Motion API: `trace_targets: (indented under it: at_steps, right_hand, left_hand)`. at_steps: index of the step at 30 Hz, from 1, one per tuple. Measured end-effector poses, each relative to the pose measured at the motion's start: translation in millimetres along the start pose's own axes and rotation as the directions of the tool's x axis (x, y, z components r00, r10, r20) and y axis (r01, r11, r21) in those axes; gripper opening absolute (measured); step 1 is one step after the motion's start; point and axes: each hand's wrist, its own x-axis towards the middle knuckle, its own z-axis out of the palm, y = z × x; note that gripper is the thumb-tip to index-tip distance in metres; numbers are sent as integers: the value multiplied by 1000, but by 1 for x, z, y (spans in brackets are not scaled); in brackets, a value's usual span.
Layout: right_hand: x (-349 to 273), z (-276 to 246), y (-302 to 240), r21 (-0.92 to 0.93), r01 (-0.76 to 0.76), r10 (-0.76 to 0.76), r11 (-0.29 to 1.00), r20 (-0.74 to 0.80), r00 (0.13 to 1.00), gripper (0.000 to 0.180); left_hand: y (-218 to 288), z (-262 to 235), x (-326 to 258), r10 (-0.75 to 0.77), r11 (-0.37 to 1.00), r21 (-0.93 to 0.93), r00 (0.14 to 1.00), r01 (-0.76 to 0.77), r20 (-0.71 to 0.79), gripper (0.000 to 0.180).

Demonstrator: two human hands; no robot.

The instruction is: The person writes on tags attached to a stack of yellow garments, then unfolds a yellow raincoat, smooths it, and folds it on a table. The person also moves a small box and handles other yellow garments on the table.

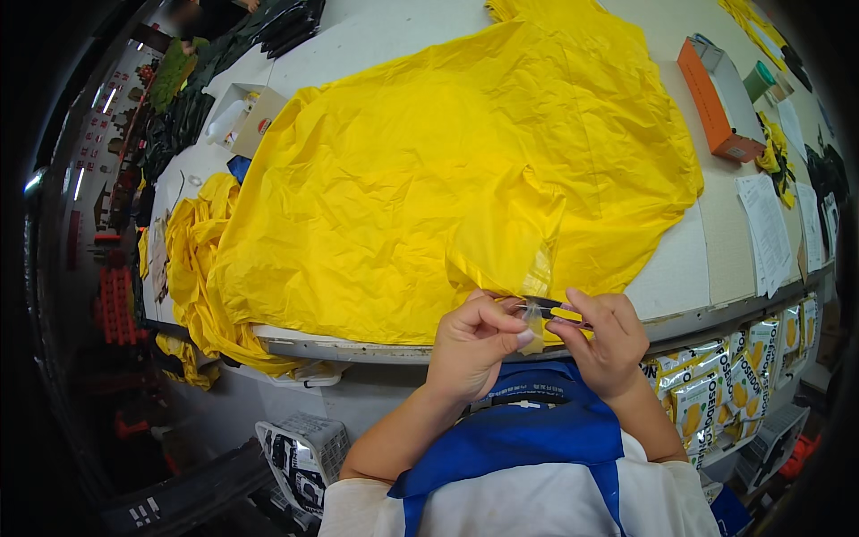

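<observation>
A large sheet of yellow, crinkled waterproof-looking fabric (385, 188) covers most of the table and reaches its near edge. My left hand (472, 345) pinches a corner of it at that edge, where a small translucent strip (534, 324) hangs down. My right hand (608, 345) is closed around small thread snips (565, 313) with black and yellow handles. The snips' tips point left, close to my left fingertips and the strip. Fingers partly hide the blades, so whether they touch the strip cannot be told.
An orange-sided box (720, 103) and paper sheets (765, 233) lie at the right. A small white box (243, 121) and bunched yellow fabric (201, 237) are at the left. Printed packets (707, 394) hang below the table edge. A white basket (304, 452) stands lower left. Another person is at the far left.
</observation>
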Motion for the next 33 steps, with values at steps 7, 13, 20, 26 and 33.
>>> trace_targets:
  at_steps: [7,13,20,26,33]
  right_hand:
    - [3,1,1,-15,46,-46,999,24,999,38]
    - [1,-4,4,11,-77,77,997,19,997,36]
    - [6,-3,7,59,-147,144,987,59,988,37]
    - [14,2,5,89,-137,132,987,62,989,34]
    - [11,5,13,149,-154,145,977,71,987,28]
  left_hand:
    - [3,0,2,-4,1000,-21,1000,4,-3,23]
    - [11,4,5,-13,1000,-13,999,14,49,21]
    - [10,2,5,-25,1000,-6,998,25,63,20]
    - [7,0,5,-2,1000,-5,994,2,108,21]
    - [11,5,6,-33,999,-16,997,34,77,20]
